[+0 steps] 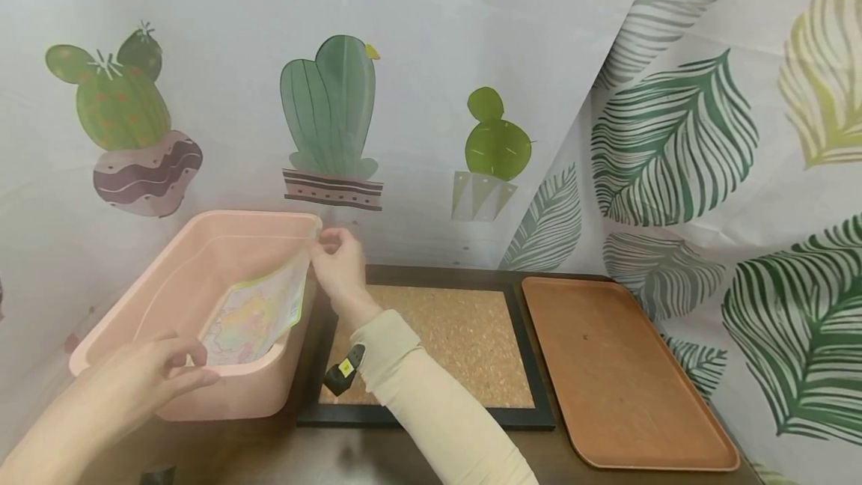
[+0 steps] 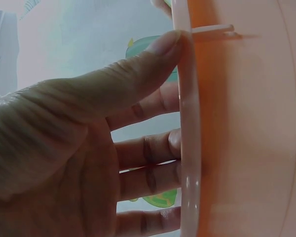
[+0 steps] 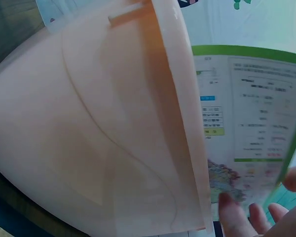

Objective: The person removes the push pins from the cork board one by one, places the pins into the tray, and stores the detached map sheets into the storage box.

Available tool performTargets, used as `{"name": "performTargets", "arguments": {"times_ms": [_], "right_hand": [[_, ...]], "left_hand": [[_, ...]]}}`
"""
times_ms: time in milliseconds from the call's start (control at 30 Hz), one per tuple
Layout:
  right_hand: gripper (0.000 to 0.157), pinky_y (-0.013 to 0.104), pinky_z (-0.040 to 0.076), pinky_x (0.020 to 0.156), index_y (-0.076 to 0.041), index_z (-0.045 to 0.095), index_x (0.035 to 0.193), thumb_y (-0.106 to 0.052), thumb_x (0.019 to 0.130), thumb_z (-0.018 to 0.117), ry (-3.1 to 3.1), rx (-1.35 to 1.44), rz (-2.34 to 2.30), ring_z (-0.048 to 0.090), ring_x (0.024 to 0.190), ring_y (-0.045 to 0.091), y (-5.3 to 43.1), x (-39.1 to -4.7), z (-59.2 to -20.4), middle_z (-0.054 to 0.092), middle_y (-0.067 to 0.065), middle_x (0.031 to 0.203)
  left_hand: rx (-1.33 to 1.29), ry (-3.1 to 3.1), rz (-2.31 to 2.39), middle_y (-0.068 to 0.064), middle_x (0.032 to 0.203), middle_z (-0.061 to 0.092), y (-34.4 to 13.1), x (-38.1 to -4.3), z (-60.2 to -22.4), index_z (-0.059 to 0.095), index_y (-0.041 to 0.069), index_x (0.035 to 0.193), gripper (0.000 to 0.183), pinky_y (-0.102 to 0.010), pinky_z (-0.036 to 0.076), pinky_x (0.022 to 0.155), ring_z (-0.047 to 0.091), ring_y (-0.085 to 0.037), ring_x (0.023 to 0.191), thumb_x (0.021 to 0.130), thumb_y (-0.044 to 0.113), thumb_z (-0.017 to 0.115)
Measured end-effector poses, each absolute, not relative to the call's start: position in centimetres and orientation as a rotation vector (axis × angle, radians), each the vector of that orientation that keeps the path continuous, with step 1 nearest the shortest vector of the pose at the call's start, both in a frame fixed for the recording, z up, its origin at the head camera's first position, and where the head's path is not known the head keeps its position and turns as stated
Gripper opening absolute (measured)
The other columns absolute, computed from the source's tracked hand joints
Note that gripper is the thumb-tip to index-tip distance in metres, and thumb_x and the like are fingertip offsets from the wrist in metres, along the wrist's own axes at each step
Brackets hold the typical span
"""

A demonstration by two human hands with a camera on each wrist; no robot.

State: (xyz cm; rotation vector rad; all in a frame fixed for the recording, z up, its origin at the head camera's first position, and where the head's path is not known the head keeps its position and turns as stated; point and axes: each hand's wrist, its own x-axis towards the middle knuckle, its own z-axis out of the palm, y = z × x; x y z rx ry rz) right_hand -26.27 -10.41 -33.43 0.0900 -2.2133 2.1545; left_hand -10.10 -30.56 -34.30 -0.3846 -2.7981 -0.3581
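Observation:
A printed map sheet [image 1: 252, 316] with green edges lies partly inside a pink plastic basin [image 1: 168, 260], its right side rising toward the rim. Up at the basin's far right corner, my right hand [image 1: 340, 264] pinches the sheet's raised edge. Small print and a green border show on the sheet [image 3: 256, 113] in the right wrist view, beside the fingers [image 3: 232, 212]. My left hand [image 1: 151, 365] is over the basin's near left rim, fingers loosely bent and thumb apart from them. In the left wrist view the thumb [image 2: 163, 47] meets the rim [image 2: 190, 163]; fingertips are partly hidden behind it.
Right of the basin lies a black-framed cork board [image 1: 458, 335], partly under my right forearm. A brown tray [image 1: 626, 380] stands farther right on the dark table [image 1: 269, 447]. A curtain [image 1: 431, 6] printed with cacti and leaves hangs close behind.

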Motion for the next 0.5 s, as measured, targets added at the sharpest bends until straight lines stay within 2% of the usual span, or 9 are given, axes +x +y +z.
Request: {"name": "performTargets", "arguments": {"times_ms": [133,300,500], "right_hand": [[0.031,0.034,0.055,0.079,-0.016,0.062,0.116,-0.026,0.089,0.072,-2.293,0.119,2.088,0.064,0.094,0.018,-10.4,-26.2,-33.3,0.063,0.000,0.106],[0.047,0.044,0.047,0.095,-0.016,0.057,0.130,-0.032,0.089,0.072,-2.392,0.215,1.996,0.053,0.121,0.027,-10.2,-25.9,-33.3,0.057,0.005,0.130],[0.060,0.042,0.038,0.107,-0.016,0.049,0.142,-0.043,0.092,0.066,-2.470,0.401,1.834,0.045,0.133,0.020,-9.0,-25.5,-33.4,0.050,0.001,0.143]], "left_hand": [[-0.326,-2.868,-0.376,0.013,0.073,0.042,-30.6,-10.1,-34.2,0.059,0.027,0.081,0.020,-0.024,0.033,0.053,0.038,0.001,0.062,0.082,0.037,0.077],[-0.315,-2.897,-0.388,0.011,0.074,0.044,-30.7,-10.1,-34.1,0.061,0.026,0.083,0.019,-0.024,0.033,0.053,0.040,-0.002,0.063,0.083,0.038,0.075],[-0.304,-2.903,-0.414,0.011,0.075,0.045,-30.7,-10.1,-34.3,0.061,0.026,0.084,0.019,-0.025,0.034,0.054,0.041,-0.002,0.065,0.085,0.040,0.074]]}}
